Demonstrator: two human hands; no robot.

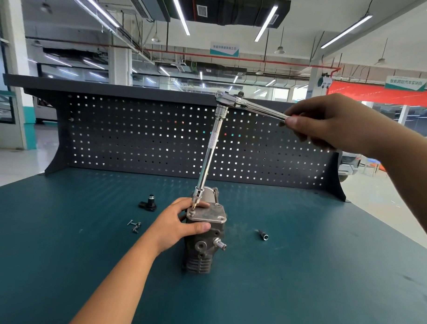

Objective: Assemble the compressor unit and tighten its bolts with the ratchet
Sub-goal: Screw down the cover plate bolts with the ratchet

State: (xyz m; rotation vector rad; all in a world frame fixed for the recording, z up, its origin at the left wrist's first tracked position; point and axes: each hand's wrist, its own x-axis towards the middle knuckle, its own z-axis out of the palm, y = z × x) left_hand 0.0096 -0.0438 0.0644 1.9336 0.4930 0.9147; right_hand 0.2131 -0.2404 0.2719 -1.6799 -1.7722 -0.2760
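Note:
The dark compressor unit [202, 248] stands upright on the green bench, a pale metal cover plate [209, 213] on top of it. My left hand [179, 223] grips the unit's upper left side, thumb across its front and a finger by the plate's corner. My right hand [330, 122] holds the handle of the chrome ratchet [236, 100] high above. A long extension bar [209, 149] slants down from the ratchet head, and its bit meets a bolt [192, 210] at the plate's left corner.
Loose bolts [134, 225] lie left of the unit, with a black sensor-like part [148, 203] behind them. A spare socket [263, 235] lies to the right. A dark pegboard [184, 136] rises along the back of the green benchtop [300, 274].

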